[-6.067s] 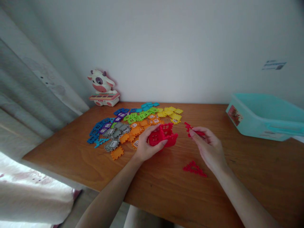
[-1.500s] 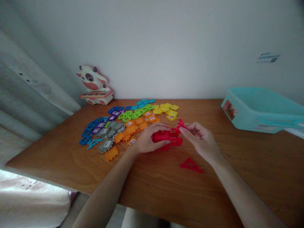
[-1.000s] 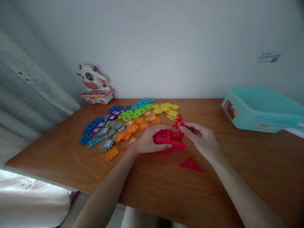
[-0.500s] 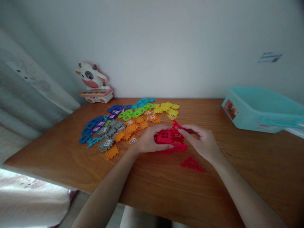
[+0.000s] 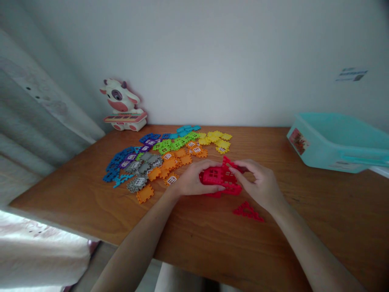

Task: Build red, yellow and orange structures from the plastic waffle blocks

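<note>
Over the table [image 5: 188,243], the left hand [image 5: 196,178] curls round the red house [image 5: 213,175], whose left end it hides. A red triangle [image 5: 226,161], lower against the house than a second ago, is pinched and partly covered by the right hand [image 5: 259,178].
</note>
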`<state>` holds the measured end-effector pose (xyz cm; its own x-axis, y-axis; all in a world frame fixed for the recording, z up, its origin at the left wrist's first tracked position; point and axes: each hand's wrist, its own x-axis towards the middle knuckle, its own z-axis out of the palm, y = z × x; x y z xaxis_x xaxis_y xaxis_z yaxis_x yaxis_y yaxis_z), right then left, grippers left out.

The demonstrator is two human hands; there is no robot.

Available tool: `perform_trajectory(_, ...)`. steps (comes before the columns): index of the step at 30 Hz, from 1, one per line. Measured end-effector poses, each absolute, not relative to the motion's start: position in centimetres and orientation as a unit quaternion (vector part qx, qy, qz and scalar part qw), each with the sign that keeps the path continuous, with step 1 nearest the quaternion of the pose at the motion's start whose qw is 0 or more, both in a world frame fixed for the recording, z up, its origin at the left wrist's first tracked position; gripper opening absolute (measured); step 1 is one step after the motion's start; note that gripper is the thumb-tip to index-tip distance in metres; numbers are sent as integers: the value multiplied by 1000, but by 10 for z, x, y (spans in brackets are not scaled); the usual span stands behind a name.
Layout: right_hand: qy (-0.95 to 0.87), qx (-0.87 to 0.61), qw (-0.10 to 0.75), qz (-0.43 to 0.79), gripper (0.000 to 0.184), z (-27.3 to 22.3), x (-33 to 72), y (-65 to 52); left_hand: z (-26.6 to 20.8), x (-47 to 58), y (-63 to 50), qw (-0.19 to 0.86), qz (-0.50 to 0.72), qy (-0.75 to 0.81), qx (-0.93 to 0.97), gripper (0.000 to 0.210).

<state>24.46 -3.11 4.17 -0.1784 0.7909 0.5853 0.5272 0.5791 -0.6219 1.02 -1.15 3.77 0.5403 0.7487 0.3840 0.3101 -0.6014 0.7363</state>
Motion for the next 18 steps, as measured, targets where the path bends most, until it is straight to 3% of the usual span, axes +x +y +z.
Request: perform_trajectory(18,-749,-482,407,204,22,54,238,-35,36,10,-12,316,341,331,821,63)
